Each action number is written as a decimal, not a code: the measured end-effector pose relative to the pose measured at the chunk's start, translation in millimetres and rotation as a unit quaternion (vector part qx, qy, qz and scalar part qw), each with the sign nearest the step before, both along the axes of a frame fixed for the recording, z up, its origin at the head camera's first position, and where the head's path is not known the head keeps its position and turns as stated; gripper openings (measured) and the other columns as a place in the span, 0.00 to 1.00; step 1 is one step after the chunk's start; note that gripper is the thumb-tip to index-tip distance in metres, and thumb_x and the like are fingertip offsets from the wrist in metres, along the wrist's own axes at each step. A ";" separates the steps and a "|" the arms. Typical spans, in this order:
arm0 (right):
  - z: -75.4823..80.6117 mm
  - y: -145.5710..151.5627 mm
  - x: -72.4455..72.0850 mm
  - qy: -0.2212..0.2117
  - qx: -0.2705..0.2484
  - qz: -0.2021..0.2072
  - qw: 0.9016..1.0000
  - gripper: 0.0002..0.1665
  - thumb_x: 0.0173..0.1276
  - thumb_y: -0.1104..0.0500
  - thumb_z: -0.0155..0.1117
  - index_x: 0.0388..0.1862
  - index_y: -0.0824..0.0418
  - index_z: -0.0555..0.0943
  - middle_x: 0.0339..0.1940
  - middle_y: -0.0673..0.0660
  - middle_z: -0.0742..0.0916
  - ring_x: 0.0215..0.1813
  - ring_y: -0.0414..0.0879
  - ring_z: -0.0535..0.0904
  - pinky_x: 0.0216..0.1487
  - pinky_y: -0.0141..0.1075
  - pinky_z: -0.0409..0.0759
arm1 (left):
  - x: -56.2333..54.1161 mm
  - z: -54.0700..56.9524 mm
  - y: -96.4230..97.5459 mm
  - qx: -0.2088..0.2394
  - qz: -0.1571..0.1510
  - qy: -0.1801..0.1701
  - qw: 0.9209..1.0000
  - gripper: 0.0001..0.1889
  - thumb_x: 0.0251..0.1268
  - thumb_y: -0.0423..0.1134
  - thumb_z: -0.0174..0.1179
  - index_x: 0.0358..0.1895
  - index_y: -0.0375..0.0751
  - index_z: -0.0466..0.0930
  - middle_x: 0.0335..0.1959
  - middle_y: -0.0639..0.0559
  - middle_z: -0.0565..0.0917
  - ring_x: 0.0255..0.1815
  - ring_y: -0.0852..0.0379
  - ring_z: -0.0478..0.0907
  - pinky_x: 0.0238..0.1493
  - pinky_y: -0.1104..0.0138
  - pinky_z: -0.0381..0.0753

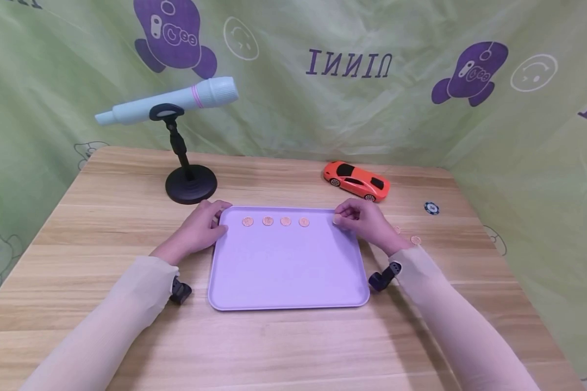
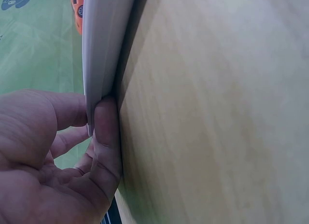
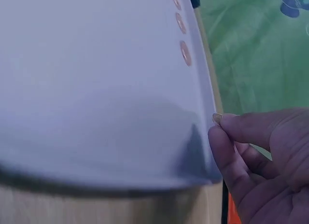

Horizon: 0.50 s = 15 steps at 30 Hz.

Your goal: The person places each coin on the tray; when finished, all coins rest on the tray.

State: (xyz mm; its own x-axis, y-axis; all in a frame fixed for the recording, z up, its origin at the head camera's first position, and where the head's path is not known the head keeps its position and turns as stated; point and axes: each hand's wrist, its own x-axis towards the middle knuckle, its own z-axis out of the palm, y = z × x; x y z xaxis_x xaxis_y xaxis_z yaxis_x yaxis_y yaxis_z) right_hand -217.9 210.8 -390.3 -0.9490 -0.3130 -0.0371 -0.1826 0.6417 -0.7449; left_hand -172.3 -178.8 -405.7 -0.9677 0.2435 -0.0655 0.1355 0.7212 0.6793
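Right hand: thumb and finger pinched together on a copper-coloured coin, just above the far right corner of the tray. Can't tell if the coin touches the tray. Left hand: clamped on the tray rim at the far left corner, one digit on the table side of the rim, another on the upper side.

Tray is pale purple, lies on the wood-grain table between the two forearms. Four coins sit in it, flat, in a row along the far edge, apart from each other; the held coin is right of that row. Two loose coins on the table just right of the right hand, one partly hidden by it.

Rest: orange toy car beyond the far right corner, dark poker chip to its right. Light-blue microphone rests tilted on a black stand, far left, past the left hand. Green printed curtain behind it all.
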 end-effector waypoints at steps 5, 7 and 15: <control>-4.2 -15.7 -0.1 -0.002 -0.001 0.015 1.000 0.10 0.64 0.64 0.71 0.43 0.66 0.83 0.34 0.61 0.87 0.30 0.40 0.81 0.31 0.28 0.80 | -1.0 -0.4 -0.2 0.002 -0.001 -0.002 1.000 0.27 0.66 0.30 0.56 0.69 0.32 0.68 0.53 0.31 0.70 0.40 0.47 0.76 0.41 0.63 0.77; -5.7 -19.6 -0.3 0.010 0.010 0.016 1.000 0.10 0.64 0.64 0.71 0.43 0.66 0.84 0.34 0.61 0.87 0.31 0.41 0.81 0.33 0.27 0.79 | -1.5 -0.3 0.4 0.004 -0.003 -0.001 1.000 0.27 0.67 0.30 0.56 0.69 0.31 0.67 0.53 0.31 0.70 0.40 0.47 0.76 0.41 0.64 0.77; -7.1 -29.3 1.1 0.019 0.036 0.015 0.999 0.09 0.65 0.64 0.70 0.43 0.64 0.85 0.38 0.60 0.88 0.40 0.47 0.82 0.43 0.32 0.80 | -0.8 0.8 0.4 0.004 -0.001 0.003 1.000 0.27 0.66 0.29 0.56 0.68 0.31 0.68 0.51 0.31 0.70 0.39 0.48 0.76 0.40 0.65 0.76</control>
State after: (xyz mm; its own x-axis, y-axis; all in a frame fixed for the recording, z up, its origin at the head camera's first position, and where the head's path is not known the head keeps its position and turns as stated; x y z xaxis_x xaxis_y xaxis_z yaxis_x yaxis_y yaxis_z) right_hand -216.8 181.5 -397.4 -0.9402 -0.3398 -0.0241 -0.2305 0.6866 -0.6895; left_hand -173.1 -178.4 -404.9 -0.9674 0.2468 -0.0573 0.1419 0.7154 0.6842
